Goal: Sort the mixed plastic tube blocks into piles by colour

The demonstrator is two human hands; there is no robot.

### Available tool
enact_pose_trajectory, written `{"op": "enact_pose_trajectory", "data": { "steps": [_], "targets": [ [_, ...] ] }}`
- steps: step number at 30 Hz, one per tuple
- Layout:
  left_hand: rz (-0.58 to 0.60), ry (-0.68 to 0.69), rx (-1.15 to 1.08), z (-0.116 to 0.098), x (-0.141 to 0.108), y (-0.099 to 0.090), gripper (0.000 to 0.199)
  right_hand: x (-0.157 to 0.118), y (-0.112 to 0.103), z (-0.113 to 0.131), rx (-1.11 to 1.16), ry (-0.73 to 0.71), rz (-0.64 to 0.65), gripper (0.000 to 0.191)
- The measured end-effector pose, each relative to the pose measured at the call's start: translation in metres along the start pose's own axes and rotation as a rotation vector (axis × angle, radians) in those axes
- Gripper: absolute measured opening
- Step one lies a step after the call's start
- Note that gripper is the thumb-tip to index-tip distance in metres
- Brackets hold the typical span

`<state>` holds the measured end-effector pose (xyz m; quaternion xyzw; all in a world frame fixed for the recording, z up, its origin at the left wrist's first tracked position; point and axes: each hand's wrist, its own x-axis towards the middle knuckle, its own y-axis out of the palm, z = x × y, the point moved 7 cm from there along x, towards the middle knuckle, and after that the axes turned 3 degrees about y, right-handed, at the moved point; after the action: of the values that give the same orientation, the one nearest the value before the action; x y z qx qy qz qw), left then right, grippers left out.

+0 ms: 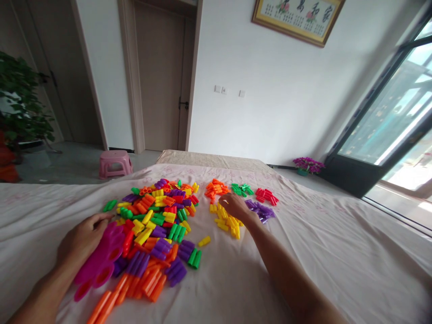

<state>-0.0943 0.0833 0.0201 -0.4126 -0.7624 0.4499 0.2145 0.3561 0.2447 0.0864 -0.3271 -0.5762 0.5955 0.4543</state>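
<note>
My left hand [83, 238] is at the left edge of a mixed heap of plastic pieces [158, 220]. Its visible fingers are apart, and I see nothing held in them. Right against it lies a magenta plastic piece [101, 258] with rounded cups. My right hand [235, 207] hovers over a pile of yellow pieces [226, 222], close to the orange pile [216, 189]. Its fingers are curled together; what they hold, if anything, is hidden. Around it lie a green pile [242, 190], a red pile [266, 196] and a purple pile [260, 211].
A pale cloth [337, 252] with wrinkles covers the table. One loose yellow piece [204, 241] lies between the heap and the sorted piles. Beyond the table are a pink stool [115, 164], a potted plant [22, 99] and magenta flowers [308, 164].
</note>
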Motion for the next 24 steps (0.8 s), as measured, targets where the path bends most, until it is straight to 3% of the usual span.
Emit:
{"op": "enact_pose_trajectory", "data": {
  "steps": [2, 5, 9, 13, 19, 24],
  "targets": [
    [-0.008, 0.008, 0.013, -0.001, -0.001, -0.002, 0.055, -0.006, -0.009, 0.018, 0.059, -0.059, -0.030, 0.024],
    [-0.027, 0.042, -0.008, -0.003, -0.002, -0.003, 0.054, -0.016, -0.013, 0.057, 0.195, -0.198, 0.024, 0.022],
    [-0.044, 0.061, -0.039, -0.003, -0.002, -0.003, 0.053, -0.026, -0.002, 0.106, 0.256, -0.344, 0.127, 0.025],
    [-0.056, 0.054, -0.021, -0.003, -0.002, -0.003, 0.053, -0.038, 0.019, 0.137, 0.241, -0.484, 0.181, 0.041],
    [-0.038, 0.044, 0.020, 0.001, 0.002, -0.001, 0.055, -0.048, 0.026, 0.142, 0.177, -0.494, 0.141, 0.042],
    [-0.026, 0.027, -0.004, 0.003, 0.002, 0.002, 0.055, -0.042, 0.011, 0.121, 0.188, -0.403, 0.133, 0.044]
  ]
}}
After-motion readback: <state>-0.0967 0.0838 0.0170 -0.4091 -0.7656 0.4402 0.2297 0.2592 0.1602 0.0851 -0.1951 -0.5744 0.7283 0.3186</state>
